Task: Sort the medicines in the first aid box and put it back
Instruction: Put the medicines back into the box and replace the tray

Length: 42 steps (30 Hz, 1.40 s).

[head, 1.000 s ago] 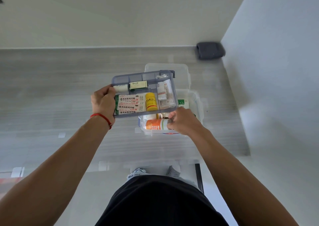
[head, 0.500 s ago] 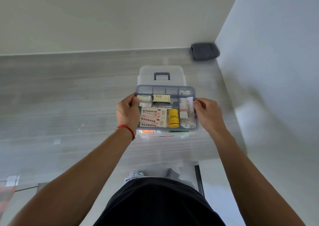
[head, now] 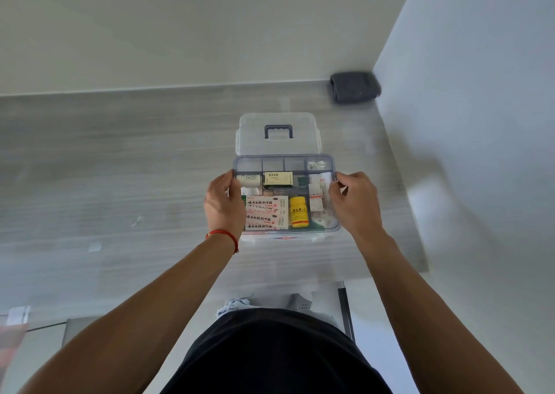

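Observation:
A grey see-through divided tray (head: 283, 159) sits squarely over the clear first aid box (head: 318, 238) on the grey surface. The tray holds a yellow bottle (head: 299, 211), red-and-white plaster boxes (head: 265, 213), a small yellow-green box (head: 278, 179), a white bottle (head: 250, 180) and white packets (head: 317, 195). My left hand (head: 224, 205) grips the tray's left edge, and my right hand (head: 354, 204) grips its right edge. The box's clear lid (head: 277, 123) with a dark blue handle (head: 278, 131) lies open behind. The box's contents are hidden under the tray.
A dark grey folded cloth (head: 355, 86) lies in the far right corner where the two walls meet. The grey surface's right end is near the wall. My feet in light shoes (head: 297, 302) show below the front edge.
My right hand left the orange bottle in the box and took the tray's right edge. The tray moved right from my left side and now rests level over the box.

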Tool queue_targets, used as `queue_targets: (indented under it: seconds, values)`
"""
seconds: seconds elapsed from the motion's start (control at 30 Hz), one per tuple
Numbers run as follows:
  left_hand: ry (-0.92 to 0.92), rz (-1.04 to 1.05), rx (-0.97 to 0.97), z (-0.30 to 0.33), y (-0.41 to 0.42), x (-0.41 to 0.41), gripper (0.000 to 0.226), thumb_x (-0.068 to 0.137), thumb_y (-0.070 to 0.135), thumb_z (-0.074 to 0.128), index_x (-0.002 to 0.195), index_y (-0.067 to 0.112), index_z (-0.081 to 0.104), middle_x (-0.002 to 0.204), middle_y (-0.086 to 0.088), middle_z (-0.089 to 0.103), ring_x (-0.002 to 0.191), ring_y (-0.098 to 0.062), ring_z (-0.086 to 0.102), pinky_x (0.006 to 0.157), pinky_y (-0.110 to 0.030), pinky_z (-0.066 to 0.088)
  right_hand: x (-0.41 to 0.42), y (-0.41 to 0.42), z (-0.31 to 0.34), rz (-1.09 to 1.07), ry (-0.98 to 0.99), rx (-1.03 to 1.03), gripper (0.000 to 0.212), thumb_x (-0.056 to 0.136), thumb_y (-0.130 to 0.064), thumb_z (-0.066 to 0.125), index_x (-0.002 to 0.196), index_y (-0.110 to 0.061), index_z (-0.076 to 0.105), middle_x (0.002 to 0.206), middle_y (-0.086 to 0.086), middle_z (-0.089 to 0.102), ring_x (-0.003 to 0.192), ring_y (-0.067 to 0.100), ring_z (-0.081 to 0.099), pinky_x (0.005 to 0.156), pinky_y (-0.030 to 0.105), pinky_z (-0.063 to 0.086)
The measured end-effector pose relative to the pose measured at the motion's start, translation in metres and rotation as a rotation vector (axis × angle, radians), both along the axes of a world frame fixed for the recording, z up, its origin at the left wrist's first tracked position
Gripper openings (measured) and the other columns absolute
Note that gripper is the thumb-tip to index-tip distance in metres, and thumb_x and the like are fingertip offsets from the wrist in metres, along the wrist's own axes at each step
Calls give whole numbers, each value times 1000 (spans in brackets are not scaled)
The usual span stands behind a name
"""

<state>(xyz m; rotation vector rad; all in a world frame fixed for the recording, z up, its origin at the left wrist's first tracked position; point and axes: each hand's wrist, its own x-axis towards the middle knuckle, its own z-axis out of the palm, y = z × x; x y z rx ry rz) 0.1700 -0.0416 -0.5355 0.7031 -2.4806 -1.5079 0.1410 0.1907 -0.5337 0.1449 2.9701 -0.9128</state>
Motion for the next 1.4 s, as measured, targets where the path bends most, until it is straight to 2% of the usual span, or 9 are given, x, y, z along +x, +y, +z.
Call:
queue_targets:
  seconds: [0.13,0.3,0.47,0.63,0.73,0.83,1.0,1.23,1.4]
  values:
    - [-26,15,-11,-7,-2,2,24,99,13,45,87,8,65,84,-8,65,76,-25,57,67,-30,45,-2,1,-2,15,-51,36,26,103,-22,59,123,-13,73,104,4,51,92,19,57,78,27,46]
    - [-165,148,261,-16,-11,-4,45,93,25,64,137,27,58,131,2,65,117,-13,63,101,-37,52,-5,8,-7,-94,-193,-147,50,100,-33,63,148,-22,54,131,6,55,118,22,58,95,35,49]
    - [-277,236,562,-23,-22,-4,54,85,29,77,134,18,59,127,-5,65,110,-20,66,98,-35,52,-8,19,-12,-202,-438,-379,63,98,-46,63,151,-15,48,141,5,63,119,21,62,100,39,53]
    - [-474,115,634,-22,-31,-10,51,93,38,67,119,-5,60,104,-20,70,97,-34,69,97,-57,52,-4,23,-12,-193,-600,-615,38,104,-45,54,123,-16,70,114,2,75,98,18,71,66,26,55]
    - [-493,67,557,-18,-34,-13,45,93,37,67,112,-3,62,94,-10,68,91,-27,65,97,-55,53,-5,22,-9,-183,-598,-597,43,104,-44,54,131,-12,66,116,3,73,101,19,70,70,30,58]
    - [-474,40,494,-8,-39,-17,61,88,39,72,137,10,52,128,-9,59,118,-30,57,102,-50,48,-9,19,-5,-151,-519,-427,51,103,-46,54,140,-11,59,128,3,68,115,24,66,96,46,57]
    - [-340,-64,404,13,-50,-69,36,90,37,62,120,18,64,123,-6,61,118,-27,55,98,-40,45,-47,6,11,-98,-324,-268,35,101,-35,38,80,-11,52,84,10,59,81,23,54,69,37,41]
    - [-526,-73,439,-6,-56,-128,56,95,45,53,141,14,50,144,-4,50,125,-24,49,100,-42,43,-121,-10,4,-188,-481,-456,45,105,-32,45,135,-3,60,140,20,60,109,25,58,110,50,45]
    - [-579,-59,586,-30,-55,-146,66,92,48,54,149,17,41,156,-2,39,139,-25,40,105,-42,37,-147,-19,-17,-298,-601,-515,27,104,-38,49,120,-18,56,131,9,60,121,27,58,104,40,51]
